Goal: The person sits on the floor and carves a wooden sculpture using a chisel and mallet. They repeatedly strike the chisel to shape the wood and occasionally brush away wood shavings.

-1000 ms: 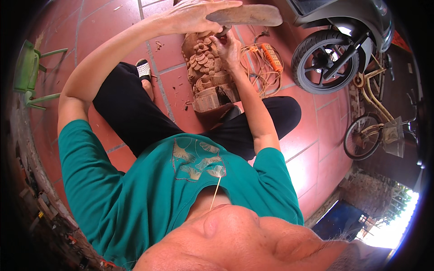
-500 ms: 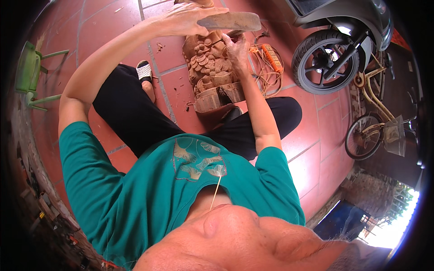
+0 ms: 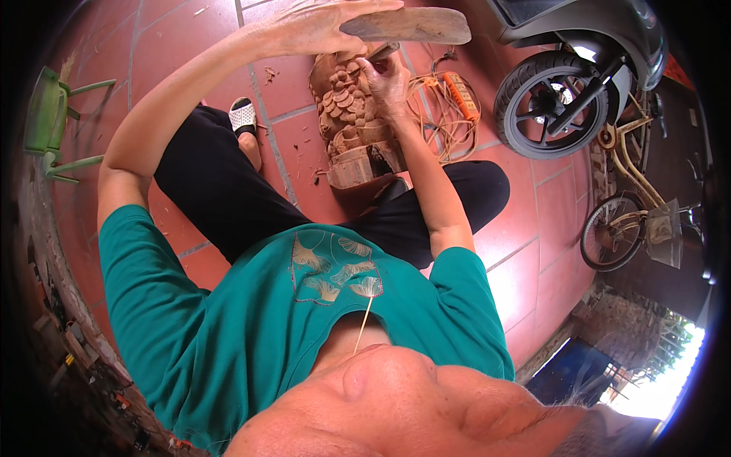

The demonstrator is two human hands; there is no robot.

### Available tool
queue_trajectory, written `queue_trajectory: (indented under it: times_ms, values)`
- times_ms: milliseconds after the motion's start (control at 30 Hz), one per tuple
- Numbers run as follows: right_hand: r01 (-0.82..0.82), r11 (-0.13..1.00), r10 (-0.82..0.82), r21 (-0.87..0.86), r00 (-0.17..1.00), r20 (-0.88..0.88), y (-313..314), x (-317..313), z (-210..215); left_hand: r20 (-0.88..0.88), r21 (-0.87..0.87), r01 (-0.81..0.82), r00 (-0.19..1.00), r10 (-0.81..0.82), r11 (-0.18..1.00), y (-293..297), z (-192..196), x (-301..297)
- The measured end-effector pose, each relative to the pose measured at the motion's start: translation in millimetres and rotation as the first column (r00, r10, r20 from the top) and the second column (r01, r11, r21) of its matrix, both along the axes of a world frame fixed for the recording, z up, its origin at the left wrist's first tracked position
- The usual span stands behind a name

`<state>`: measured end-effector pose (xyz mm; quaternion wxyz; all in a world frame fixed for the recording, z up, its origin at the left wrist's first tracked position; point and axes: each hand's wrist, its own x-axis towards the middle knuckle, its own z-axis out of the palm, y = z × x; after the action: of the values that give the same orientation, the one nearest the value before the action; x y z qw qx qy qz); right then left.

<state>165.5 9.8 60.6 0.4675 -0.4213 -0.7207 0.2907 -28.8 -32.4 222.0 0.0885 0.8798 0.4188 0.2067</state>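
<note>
A reddish-brown wood carving (image 3: 344,114) with rounded, disc-like relief lies on the tiled floor before me. My left hand (image 3: 318,29), closed, grips a flat, worn wooden mallet (image 3: 417,26) above the carving's far part. Beneath the mallet, my right hand (image 3: 390,85) pinches a chisel (image 3: 383,52) by its dark handle. The chisel's cutting end is hidden, so I cannot tell just where it meets the wood. Both arms hide parts of the carving, and its far end lies behind my left hand and the mallet.
Right of the carving lie an orange power strip (image 3: 461,95) and coiled cord (image 3: 434,126). A motorbike wheel (image 3: 550,104) stands beyond, with a bicycle (image 3: 628,190) further right. A green stool (image 3: 49,122) is at far left. Wood chips (image 3: 270,75) dot the floor near my sandal (image 3: 242,114).
The mallet and my left hand have shifted right and slightly up. My right hand has moved a little left, and more of the chisel handle shows.
</note>
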Motion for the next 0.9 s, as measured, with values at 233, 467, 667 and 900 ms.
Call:
queue_trajectory:
  times_ms: [233,467,667,900]
  values:
    - [-0.056,0.998,0.056,-0.005,0.997,-0.059,2.1,0.9,-15.6,-0.070,-0.055,-0.011,0.997,0.008,0.998,0.4,-7.8,3.8]
    - [0.029,0.999,-0.031,0.025,0.997,0.068,-4.3,-0.7,0.2,0.060,-0.116,-0.076,0.995,0.083,0.990,-12.4,18.4,14.0]
    - [-0.022,0.996,0.016,-0.084,0.997,-0.071,-1.9,1.2,-8.3,-0.098,-0.093,-0.028,0.995,0.019,0.995,-12.3,7.3,9.1]
    - [0.090,0.977,-0.116,-0.193,0.985,-0.127,15.0,21.2,-14.1,-0.115,-0.218,-0.083,0.992,0.059,0.972,-12.9,28.8,4.6]
